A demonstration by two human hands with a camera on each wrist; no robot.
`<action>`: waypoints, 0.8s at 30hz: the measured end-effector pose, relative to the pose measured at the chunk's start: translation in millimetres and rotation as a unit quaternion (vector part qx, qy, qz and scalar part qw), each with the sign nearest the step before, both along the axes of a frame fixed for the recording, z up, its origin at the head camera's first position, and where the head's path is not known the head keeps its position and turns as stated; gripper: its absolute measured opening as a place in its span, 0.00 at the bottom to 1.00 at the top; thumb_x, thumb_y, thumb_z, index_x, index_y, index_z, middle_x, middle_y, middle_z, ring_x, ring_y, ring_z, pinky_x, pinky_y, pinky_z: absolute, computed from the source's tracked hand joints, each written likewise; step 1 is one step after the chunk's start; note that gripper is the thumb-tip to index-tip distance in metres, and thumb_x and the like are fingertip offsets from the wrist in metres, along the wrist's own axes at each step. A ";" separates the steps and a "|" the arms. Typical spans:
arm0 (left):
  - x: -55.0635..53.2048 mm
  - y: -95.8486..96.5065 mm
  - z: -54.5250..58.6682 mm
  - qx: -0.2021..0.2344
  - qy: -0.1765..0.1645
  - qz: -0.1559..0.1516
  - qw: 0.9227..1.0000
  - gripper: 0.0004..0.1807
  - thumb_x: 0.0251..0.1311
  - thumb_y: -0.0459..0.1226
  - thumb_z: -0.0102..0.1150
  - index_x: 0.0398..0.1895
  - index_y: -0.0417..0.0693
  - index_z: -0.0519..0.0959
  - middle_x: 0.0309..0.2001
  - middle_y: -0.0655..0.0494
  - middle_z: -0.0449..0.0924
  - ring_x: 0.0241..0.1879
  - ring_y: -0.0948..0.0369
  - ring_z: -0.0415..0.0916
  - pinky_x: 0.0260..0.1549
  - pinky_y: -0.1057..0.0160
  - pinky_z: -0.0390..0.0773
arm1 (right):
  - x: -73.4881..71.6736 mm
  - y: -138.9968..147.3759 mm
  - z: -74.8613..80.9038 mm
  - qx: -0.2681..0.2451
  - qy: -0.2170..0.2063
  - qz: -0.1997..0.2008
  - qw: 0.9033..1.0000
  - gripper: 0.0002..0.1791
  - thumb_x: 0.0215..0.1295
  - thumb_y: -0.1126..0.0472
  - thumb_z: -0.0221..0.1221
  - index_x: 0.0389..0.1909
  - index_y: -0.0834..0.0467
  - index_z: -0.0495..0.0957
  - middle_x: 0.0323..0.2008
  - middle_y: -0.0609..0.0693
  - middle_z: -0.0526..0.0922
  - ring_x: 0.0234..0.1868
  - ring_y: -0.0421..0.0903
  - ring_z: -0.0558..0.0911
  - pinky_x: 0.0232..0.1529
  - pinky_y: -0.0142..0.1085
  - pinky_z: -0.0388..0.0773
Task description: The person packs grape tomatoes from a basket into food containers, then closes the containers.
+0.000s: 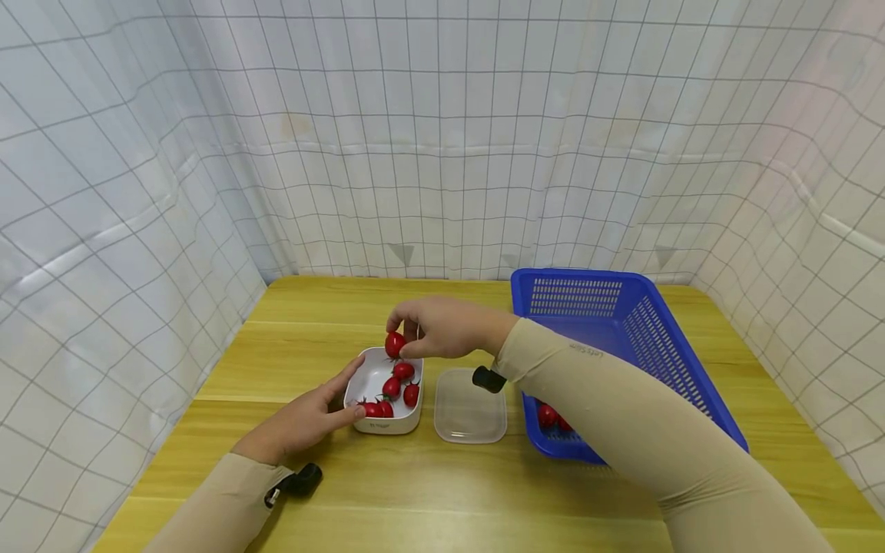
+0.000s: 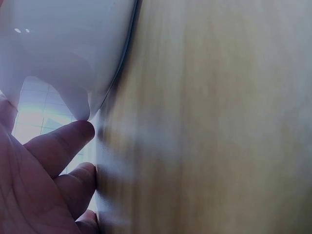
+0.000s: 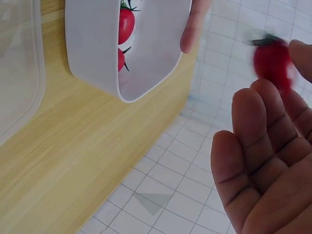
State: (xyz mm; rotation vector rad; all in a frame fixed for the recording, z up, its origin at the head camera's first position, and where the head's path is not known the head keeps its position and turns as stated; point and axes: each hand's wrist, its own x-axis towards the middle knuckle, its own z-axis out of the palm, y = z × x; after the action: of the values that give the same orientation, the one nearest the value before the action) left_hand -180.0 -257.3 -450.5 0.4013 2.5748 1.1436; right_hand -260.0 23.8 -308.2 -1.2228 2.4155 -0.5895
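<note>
Left hand (image 1: 307, 421), loosely spread, touching the left side of a white container (image 1: 369, 376) of tomatoes (image 1: 392, 387) nearer the bench's (image 1: 415, 491) left edge; right hand (image 1: 449, 329), pinching one tomato (image 1: 395, 344) above the container's far rim; translucent lid (image 1: 470, 407); blue basket (image 1: 643, 330) towards the right edge, more tomatoes (image 1: 547, 415) inside.

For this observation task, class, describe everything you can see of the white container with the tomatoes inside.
The white container is open-topped and roughly square, with rounded corners, a thin rim and smooth walls that look like plastic. Its near wall bears a dark marking, too small to read. It stands upright on the wooden table, left of a clear lid. Several red tomatoes lie inside, with some white floor showing. The person's left-hand grip touches its left side, the thumb at the near corner.
</note>
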 end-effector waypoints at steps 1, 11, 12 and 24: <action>-0.2 -0.1 -0.1 -0.001 0.002 -0.001 1.000 0.46 0.74 0.59 0.57 0.86 0.77 0.42 0.84 0.38 0.50 0.81 0.35 0.53 0.75 0.31 0.59 | 0.1 -0.1 0.1 0.002 0.002 0.000 1.000 0.19 0.75 0.57 0.64 0.63 0.56 0.77 0.37 0.46 0.84 0.36 0.41 0.80 0.38 0.29 0.79; -1.4 -0.1 -3.2 0.012 -0.001 0.004 1.000 0.47 0.73 0.58 0.59 0.86 0.77 0.42 0.83 0.38 0.54 0.80 0.38 0.58 0.75 0.33 0.61 | -4.5 11.1 2.1 -0.012 -0.014 -0.030 0.999 0.20 0.76 0.58 0.62 0.66 0.57 0.76 0.41 0.48 0.83 0.39 0.43 0.80 0.41 0.31 0.79; -1.5 -0.2 -3.8 0.012 -0.001 0.005 1.000 0.47 0.73 0.58 0.59 0.86 0.78 0.42 0.83 0.39 0.54 0.80 0.38 0.58 0.75 0.33 0.61 | -5.5 14.0 2.7 -0.016 -0.016 -0.036 0.999 0.21 0.76 0.58 0.61 0.66 0.57 0.76 0.42 0.48 0.83 0.40 0.43 0.81 0.42 0.31 0.80; -1.0 -1.1 -6.3 0.004 -0.003 0.011 1.000 0.47 0.72 0.60 0.59 0.85 0.82 0.42 0.84 0.40 0.53 0.80 0.38 0.57 0.76 0.34 0.60 | -30.0 84.4 -2.8 -0.047 0.026 -0.163 0.985 0.21 0.78 0.55 0.61 0.67 0.54 0.77 0.49 0.50 0.84 0.48 0.46 0.84 0.50 0.42 0.83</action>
State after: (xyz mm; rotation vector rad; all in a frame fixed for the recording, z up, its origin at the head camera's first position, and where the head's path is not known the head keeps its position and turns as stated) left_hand -181.0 -258.4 -456.8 0.3720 2.5758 1.1614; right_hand -290.0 108.2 -311.0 -0.8885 2.6812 -0.7807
